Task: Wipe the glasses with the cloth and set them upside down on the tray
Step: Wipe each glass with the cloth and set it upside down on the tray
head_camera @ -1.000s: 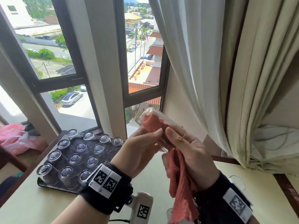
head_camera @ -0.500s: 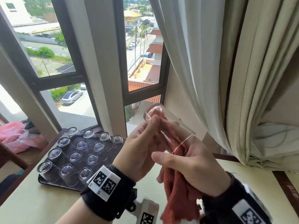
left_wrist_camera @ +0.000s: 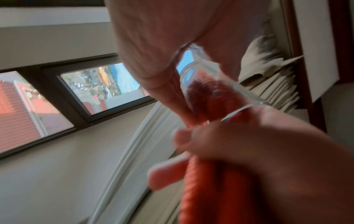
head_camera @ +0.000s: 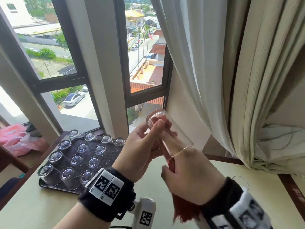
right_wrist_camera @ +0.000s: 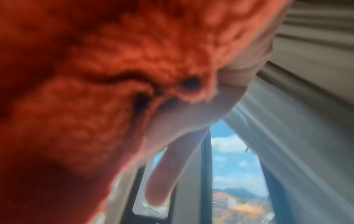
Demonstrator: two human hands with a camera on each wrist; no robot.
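Observation:
A clear drinking glass is held up in front of the window, tilted with its base up and to the left and its rim toward my right hand. My left hand grips the glass from the left, thumb across its side. A red cloth is stuffed inside the glass and hangs down below my right hand, whose fingers hold the cloth inside the glass. The cloth fills the right wrist view. On the left a dark tray carries several glasses set upside down.
A cream tabletop with a dark wooden edge lies below. Pale curtains hang close on the right. A window frame stands behind the glass. A pink plastic bag lies at far left. Another glass's rim shows behind my right wrist.
The glass has risen and turned in my left hand, and my right hand with the cloth has twisted lower at the rim; my right fingers no longer show on the outside of the glass.

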